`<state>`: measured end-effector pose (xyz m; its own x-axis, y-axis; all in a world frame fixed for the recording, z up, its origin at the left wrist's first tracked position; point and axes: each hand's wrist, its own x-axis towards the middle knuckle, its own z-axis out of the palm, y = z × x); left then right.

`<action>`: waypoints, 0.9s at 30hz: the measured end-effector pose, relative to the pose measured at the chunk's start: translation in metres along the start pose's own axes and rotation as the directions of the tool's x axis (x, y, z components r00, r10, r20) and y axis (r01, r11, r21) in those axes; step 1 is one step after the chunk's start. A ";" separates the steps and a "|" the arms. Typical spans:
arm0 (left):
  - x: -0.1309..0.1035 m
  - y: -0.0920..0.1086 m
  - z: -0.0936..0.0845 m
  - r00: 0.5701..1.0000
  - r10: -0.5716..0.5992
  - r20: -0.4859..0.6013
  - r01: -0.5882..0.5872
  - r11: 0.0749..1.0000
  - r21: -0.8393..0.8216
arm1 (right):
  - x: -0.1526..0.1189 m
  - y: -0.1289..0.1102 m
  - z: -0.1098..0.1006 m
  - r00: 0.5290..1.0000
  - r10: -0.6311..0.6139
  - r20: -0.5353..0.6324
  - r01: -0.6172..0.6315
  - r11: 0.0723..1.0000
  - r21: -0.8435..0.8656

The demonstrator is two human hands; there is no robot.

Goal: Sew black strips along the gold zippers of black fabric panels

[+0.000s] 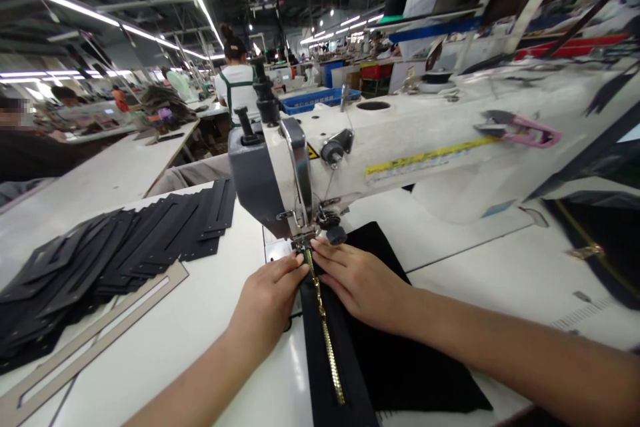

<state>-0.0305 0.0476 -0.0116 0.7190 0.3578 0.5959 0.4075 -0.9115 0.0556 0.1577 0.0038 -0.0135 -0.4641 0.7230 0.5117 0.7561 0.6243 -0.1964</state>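
A black strip with a gold-toothed zipper along its middle runs beneath the presser foot of a white sewing machine. The zipper's gold pull lies partway along the teeth. My left hand is closed at the strip's left edge, thumb and fingers together just in front of the foot. On the other side, my right hand lies flat with fingers stretched out, pressing the strip and the wider black fabric under it. The needle point is hidden.
Left of the machine, a spread pile of black slotted panels lies on the white table, with a beige slotted template before it. Pink-handled thread snips rest on the machine arm. Another black piece with a zipper lies at right.
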 end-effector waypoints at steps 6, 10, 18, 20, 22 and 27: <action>0.002 -0.007 -0.005 0.984 0.145 0.108 -0.148 0.989 0.019 | 0.000 0.003 -0.001 0.999 -0.036 0.009 0.036 0.999 -0.003; 0.001 -0.010 -0.005 0.981 0.157 0.113 -0.161 0.987 0.026 | 0.000 0.003 -0.004 0.999 -0.045 0.026 0.046 0.999 -0.016; 0.004 -0.007 -0.005 0.982 0.156 0.110 -0.161 0.986 0.041 | 0.000 0.005 -0.002 0.998 -0.052 0.039 0.054 0.998 -0.036; 0.004 -0.006 -0.005 0.983 0.131 0.129 -0.139 0.989 0.050 | 0.000 0.005 -0.002 0.997 -0.067 0.040 0.069 0.997 -0.037; 0.004 -0.004 -0.005 0.984 0.105 0.141 -0.113 0.992 0.052 | -0.001 0.006 -0.002 0.997 -0.071 0.036 0.072 0.997 -0.027; 0.002 -0.004 -0.001 0.986 0.016 0.167 -0.021 0.999 0.028 | 0.000 0.011 0.003 0.999 -0.042 0.001 0.042 0.999 0.021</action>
<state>-0.0309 0.0518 -0.0102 0.8094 0.3722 0.4542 0.4080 -0.9127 0.0207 0.1648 0.0111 -0.0182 -0.4954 0.6966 0.5189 0.7265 0.6598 -0.1922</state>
